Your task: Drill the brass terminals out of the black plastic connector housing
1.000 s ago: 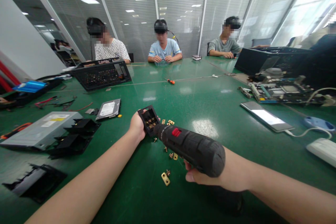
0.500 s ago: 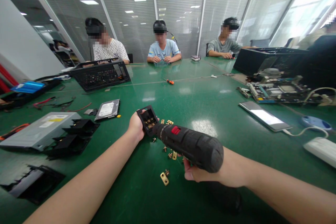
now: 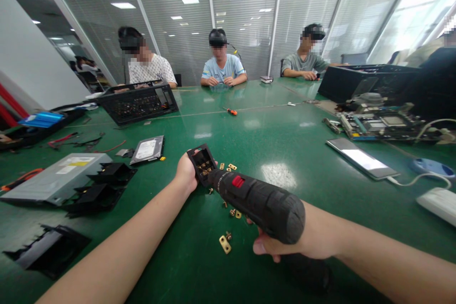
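Observation:
My left hand [image 3: 186, 174] is closed round a small black terminal block [image 3: 202, 157], tilted up, with brass screws inside its open compartments. A black cordless screwdriver [image 3: 258, 204] with a red switch is gripped in my right hand [image 3: 270, 242]. Its front end meets the lower right side of the block; the bit's tip is hidden. On the table below lie loose brass plates [image 3: 225, 244] and small screws [image 3: 232, 212], several of each. Part of my right hand's fingers is covered by the tool.
To the left are a silver optical drive [image 3: 59, 178], black plastic brackets [image 3: 94, 194] and a hard drive [image 3: 147, 150]. A phone [image 3: 361, 157] and a circuit board [image 3: 384, 121] lie right. An orange screwdriver [image 3: 231, 111] is further off. Several people sit around the green table [image 3: 171, 266].
The view has shifted very slightly, so everything sits a little differently in the picture. Both hands keep their grip, and the screwdriver stays against the terminal block.

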The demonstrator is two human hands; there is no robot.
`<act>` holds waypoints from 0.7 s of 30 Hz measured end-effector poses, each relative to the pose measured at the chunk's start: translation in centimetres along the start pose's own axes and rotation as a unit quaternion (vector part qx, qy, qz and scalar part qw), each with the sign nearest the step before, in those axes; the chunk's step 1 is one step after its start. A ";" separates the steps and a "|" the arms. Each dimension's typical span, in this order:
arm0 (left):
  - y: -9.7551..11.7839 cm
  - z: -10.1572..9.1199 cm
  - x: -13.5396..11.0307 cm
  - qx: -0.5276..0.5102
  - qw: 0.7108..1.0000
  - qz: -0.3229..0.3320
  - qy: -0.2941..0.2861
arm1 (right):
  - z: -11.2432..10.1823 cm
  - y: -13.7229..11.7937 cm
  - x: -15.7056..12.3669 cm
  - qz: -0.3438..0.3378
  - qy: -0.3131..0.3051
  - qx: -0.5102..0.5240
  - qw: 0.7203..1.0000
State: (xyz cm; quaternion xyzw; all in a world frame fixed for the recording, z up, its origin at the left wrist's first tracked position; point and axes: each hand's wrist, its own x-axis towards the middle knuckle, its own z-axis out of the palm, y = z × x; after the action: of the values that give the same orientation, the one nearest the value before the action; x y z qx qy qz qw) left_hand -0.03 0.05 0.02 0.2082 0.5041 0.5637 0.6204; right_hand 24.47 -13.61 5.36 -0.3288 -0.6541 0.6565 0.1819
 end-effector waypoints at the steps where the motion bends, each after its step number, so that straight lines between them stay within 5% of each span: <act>1: 0.0 0.0 0.0 0.001 1.000 -0.001 0.002 | 0.1 -0.1 0.0 -0.003 -0.007 -0.008 1.000; 9: -0.1 0.0 -0.2 0.009 1.000 -0.008 -0.005 | 0.8 -0.9 -0.1 -0.085 0.020 -0.047 0.995; 21: 0.2 0.2 -0.6 0.013 1.000 -0.009 0.003 | 0.8 -1.0 -0.1 -0.031 -0.005 -0.014 0.999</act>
State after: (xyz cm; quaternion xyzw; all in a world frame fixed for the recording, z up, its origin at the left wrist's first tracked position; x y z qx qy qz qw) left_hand 0.15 -0.40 0.46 0.2103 0.5152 0.5519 0.6211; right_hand 23.76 -14.20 6.29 -0.3073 -0.6738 0.6432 0.1946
